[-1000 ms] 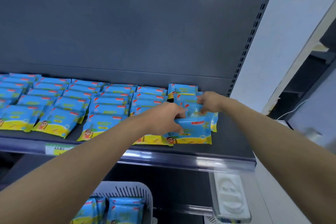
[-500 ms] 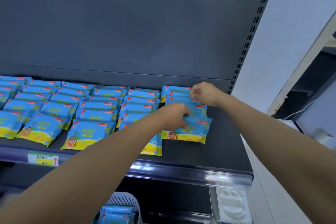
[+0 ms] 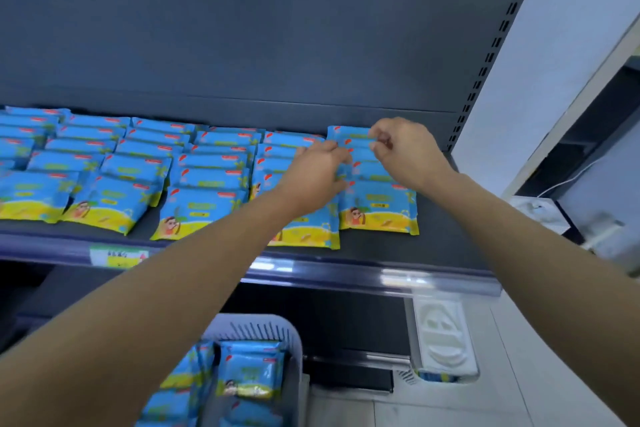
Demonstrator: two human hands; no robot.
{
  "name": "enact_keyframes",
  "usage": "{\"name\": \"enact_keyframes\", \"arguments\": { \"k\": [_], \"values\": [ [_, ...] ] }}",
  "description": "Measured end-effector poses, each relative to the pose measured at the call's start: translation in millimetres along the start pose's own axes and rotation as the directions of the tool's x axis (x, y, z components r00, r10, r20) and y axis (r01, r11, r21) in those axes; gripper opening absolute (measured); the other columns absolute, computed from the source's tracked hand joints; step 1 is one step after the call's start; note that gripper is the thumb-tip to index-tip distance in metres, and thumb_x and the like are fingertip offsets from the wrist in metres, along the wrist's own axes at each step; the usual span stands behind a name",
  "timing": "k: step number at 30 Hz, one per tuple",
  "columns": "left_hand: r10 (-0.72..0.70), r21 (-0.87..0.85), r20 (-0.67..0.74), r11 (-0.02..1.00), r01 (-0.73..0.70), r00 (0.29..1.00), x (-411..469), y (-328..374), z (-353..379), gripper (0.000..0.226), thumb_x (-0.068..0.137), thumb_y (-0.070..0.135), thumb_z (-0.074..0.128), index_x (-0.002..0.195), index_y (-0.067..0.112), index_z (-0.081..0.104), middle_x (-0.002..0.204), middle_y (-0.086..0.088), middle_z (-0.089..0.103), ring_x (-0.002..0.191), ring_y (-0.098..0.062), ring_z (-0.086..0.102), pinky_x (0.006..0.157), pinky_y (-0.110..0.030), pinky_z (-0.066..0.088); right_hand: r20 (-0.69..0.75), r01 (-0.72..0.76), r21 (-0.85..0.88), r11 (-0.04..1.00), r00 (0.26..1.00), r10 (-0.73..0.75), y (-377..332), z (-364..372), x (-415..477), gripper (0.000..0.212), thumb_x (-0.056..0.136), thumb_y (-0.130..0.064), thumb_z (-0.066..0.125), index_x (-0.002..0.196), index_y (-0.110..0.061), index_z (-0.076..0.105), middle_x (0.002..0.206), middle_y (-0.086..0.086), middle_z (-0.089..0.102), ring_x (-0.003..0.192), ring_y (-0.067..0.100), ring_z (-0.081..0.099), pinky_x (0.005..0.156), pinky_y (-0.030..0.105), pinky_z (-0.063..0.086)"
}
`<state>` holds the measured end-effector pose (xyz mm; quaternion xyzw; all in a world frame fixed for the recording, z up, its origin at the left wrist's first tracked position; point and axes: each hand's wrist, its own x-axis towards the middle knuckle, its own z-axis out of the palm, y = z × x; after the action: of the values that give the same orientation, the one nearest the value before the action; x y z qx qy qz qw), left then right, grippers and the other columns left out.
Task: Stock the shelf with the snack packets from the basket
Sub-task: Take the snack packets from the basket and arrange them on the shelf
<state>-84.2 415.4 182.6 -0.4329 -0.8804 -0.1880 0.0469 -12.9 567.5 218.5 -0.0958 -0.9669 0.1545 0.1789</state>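
Observation:
Blue-and-yellow snack packets (image 3: pixel 204 208) lie in overlapping rows on the dark shelf (image 3: pixel 438 236). In the rightmost row the front packet (image 3: pixel 379 206) lies flat. My left hand (image 3: pixel 317 172) reaches over the neighbouring row, its fingertips resting on the middle packets of the rightmost row. Further back, my right hand (image 3: pixel 403 149) has curled fingers and pinches the edge of the rear packet (image 3: pixel 348 133). Below the shelf stands the grey basket (image 3: pixel 266 328), holding more packets (image 3: pixel 251 371).
A bare strip of shelf lies to the right of the last row, up to the perforated upright (image 3: pixel 485 73). The shelf's front rail (image 3: pixel 346 274) carries a green price label (image 3: pixel 117 255). A white moulded plastic piece (image 3: pixel 443 333) sits low on the right.
Both hands have moved toward the back of the rightmost row. My left hand has let go of the front packet, which now lies flat at the row's front. The view tilted down, showing more of the basket.

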Motion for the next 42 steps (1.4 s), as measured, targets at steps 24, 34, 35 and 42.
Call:
{"name": "enact_keyframes", "arguments": {
  "k": [24, 34, 35, 42],
  "values": [
    [-0.282, 0.164, 0.708, 0.957, 0.238, 0.647, -364, -216, 113, 0.049, 0.085, 0.024, 0.067, 0.129, 0.013, 0.049, 0.134, -0.01, 0.048, 0.12, -0.029, 0.05, 0.097, -0.037, 0.045, 0.952, 0.188, -0.223, 0.957, 0.254, 0.172, -179, 301, -253, 0.042, 0.09, -0.022, 0.062, 0.127, -0.003, 0.055, 0.125, 0.013, 0.059, 0.11, 0.031, 0.059, 0.083, 0.034, 0.049],
    [-0.26, 0.337, 0.803, 0.94, -0.048, 0.536, -380, -219, 162, 0.051, 0.085, 0.021, 0.064, 0.13, 0.009, 0.044, 0.134, -0.015, 0.049, 0.124, -0.032, 0.048, 0.101, -0.039, 0.04, 0.953, 0.315, -0.303, 0.9, 0.131, 0.275, -176, 318, -276, 0.044, 0.086, -0.028, 0.067, 0.119, 0.0, 0.061, 0.121, 0.013, 0.063, 0.089, 0.025, 0.055, 0.08, 0.033, 0.046],
    [-0.273, 0.354, 0.812, 0.933, -0.063, 0.515, -380, -218, 163, 0.05, 0.084, 0.023, 0.065, 0.129, 0.01, 0.046, 0.133, -0.014, 0.051, 0.124, -0.031, 0.049, 0.101, -0.04, 0.04, 0.953, 0.311, -0.3, 0.902, 0.131, 0.273, -175, 318, -276, 0.043, 0.086, -0.028, 0.067, 0.118, 0.001, 0.062, 0.12, 0.013, 0.064, 0.088, 0.025, 0.055, 0.081, 0.034, 0.047],
    [-0.267, 0.274, 0.851, 0.96, 0.052, 0.452, -362, -201, 138, 0.033, 0.089, 0.014, 0.06, 0.121, 0.004, 0.058, 0.126, -0.014, 0.059, 0.117, -0.031, 0.056, 0.094, -0.036, 0.046, 0.917, 0.117, -0.256, 0.96, 0.343, 0.203, -174, 266, -233, 0.037, 0.086, -0.016, 0.064, 0.121, -0.006, 0.056, 0.12, 0.012, 0.06, 0.103, 0.028, 0.058, 0.084, 0.033, 0.048]
  ]
}}
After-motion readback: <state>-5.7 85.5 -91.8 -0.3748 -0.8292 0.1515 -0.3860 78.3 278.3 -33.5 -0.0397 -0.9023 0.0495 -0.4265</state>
